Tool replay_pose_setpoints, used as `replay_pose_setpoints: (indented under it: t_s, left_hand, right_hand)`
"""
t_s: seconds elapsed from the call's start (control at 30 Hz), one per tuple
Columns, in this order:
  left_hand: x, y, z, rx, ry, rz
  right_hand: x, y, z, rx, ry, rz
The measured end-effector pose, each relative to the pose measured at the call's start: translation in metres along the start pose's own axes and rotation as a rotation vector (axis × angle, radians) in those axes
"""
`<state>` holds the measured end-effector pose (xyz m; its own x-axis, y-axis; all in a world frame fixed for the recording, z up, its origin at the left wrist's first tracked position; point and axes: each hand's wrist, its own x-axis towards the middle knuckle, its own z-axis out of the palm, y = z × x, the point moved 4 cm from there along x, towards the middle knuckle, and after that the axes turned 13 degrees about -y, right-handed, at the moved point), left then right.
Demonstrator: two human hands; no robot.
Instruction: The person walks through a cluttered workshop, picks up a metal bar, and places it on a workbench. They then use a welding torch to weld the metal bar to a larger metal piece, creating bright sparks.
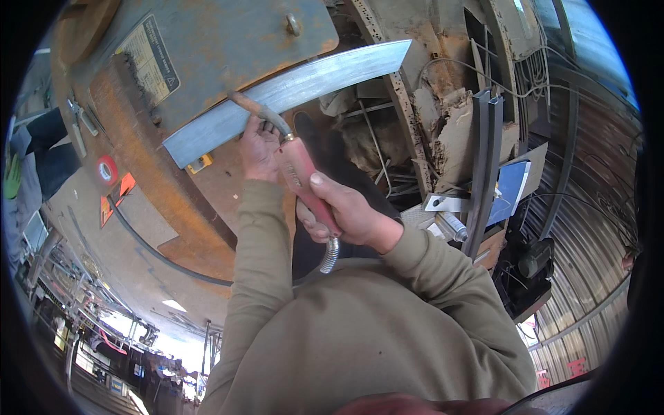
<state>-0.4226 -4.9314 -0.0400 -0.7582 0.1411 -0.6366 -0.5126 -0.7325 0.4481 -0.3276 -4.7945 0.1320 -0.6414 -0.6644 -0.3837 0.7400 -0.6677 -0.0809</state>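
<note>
My right hand (346,214) is closed around the red handle of a welding gun (297,166), a ribbed metal cable sleeve coming out below it. The gun's bent neck points up and left, its nozzle over a long grey flat steel bar (311,74). My left hand (261,151) is at the neck, just below the bar, with its fingers curled up against the neck. The gun hides part of these fingers. The bar slants from the rusty steel beam (149,149) at lower left to upper right, past the front edge of a blue-grey metal plate (235,41).
On the left bench lie a red tape roll (106,170), an orange triangular tool (119,198) and a black cable (152,252). A small yellow tool (200,164) sits under the bar. To the right stand upright steel channels (484,166), a spray can (451,226) and scrap. Another person stands far left.
</note>
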Motion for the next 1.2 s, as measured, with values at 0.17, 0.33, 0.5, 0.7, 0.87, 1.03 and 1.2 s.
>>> replay_pose_setpoints:
  t_s: [0.17,0.33,0.5,0.7,0.87,1.03,1.2]
  left_hand:
    - [0.006,0.000,-0.005,-0.037,-0.048,0.006]
    - [0.011,0.000,-0.005,-0.032,-0.039,0.017]
    - [0.013,0.002,-0.006,-0.043,-0.056,-0.001]
    - [0.004,0.005,0.005,0.047,0.033,0.013]
    - [-0.004,0.007,0.016,0.044,0.018,0.000]
    - [-0.003,0.009,0.016,0.039,-0.001,-0.014]
    - [-0.003,0.009,0.017,0.026,0.010,-0.007]
  right_hand:
    - [-0.004,-0.002,0.000,0.007,0.055,0.016]
    - [-0.003,-0.003,0.002,-0.020,0.020,-0.003]
    - [-0.003,-0.004,0.000,-0.045,0.011,-0.022]
    - [0.001,-0.003,0.001,-0.027,0.026,-0.012]
    - [0.001,-0.005,0.002,-0.009,0.030,0.006]
    - [0.003,-0.008,0.000,-0.003,0.040,0.000]
    - [0.006,-0.010,0.002,-0.018,0.063,-0.005]
